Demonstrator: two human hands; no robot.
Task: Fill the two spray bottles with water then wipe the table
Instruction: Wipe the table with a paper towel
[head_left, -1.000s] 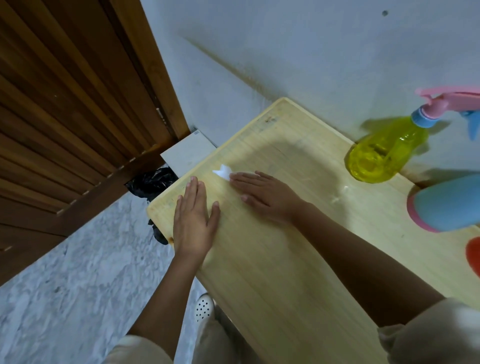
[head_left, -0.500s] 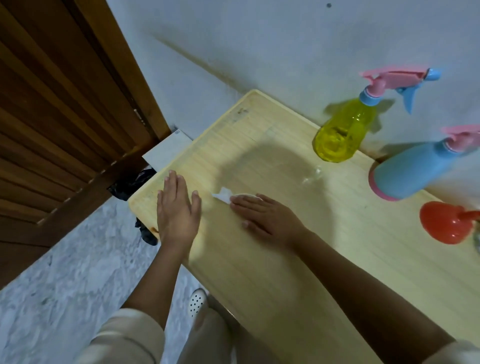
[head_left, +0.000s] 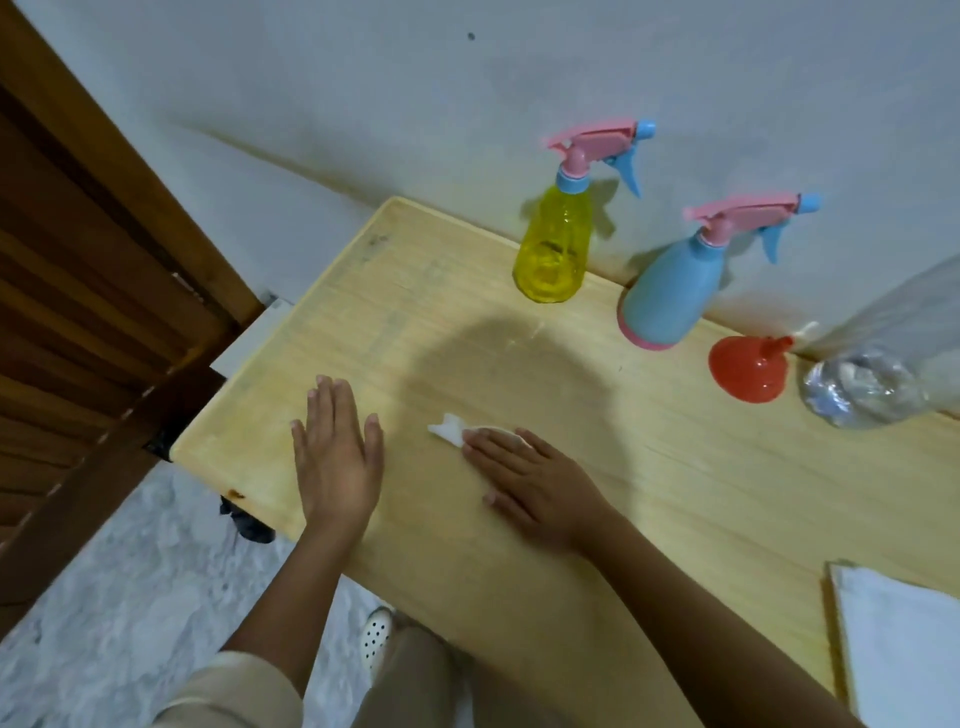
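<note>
Pale wood grain runs across the table, which stands against a grey-white wall with its left end near a brown slatted door. Below the table edge lies a mottled grey floor, and a white perforated shoe shows beside a beige trouser leg.

In the head view, the left hand lies flat and open on the tabletop near the left end, fingers together, gripping nothing. The right hand also lies flat, its fingers pressed down on a small white tissue whose corner pokes out past the fingertips; the two hands are apart.

Along the wall stand the yellow spray bottle and, to its right, the blue spray bottle, both upright with pink trigger heads. Just right of the blue one an orange funnel rests mouth-down, and next to it lies a clear plastic bottle. A white folded cloth sits at the table's near right edge. A soft shadow darkens the wood between the hands and the bottles.
</note>
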